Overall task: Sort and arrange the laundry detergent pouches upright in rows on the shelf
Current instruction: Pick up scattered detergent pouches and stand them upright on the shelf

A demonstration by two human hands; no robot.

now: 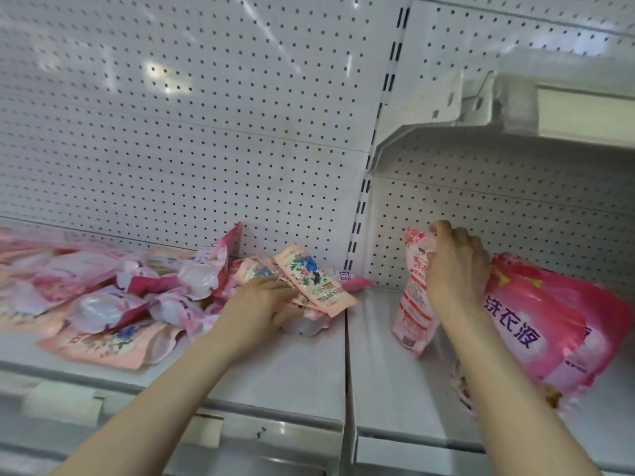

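Observation:
A jumbled heap of pink detergent pouches [113, 297] lies flat on the left shelf section. My left hand [261, 305] rests on the heap's right end, fingers closed on a peach floral pouch [314, 280] that lies tilted on top. On the right shelf section my right hand [453, 269] grips the top of a light pink pouch [414, 297] that stands upright. Just right of it a larger deep-pink pouch [546, 317] leans against my right forearm.
The white shelf board [275, 365] has a seam between its two sections. A pegboard back wall [206, 132] rises behind. An upper shelf [515, 121] juts out above the right section. The front rail carries price-tag holders.

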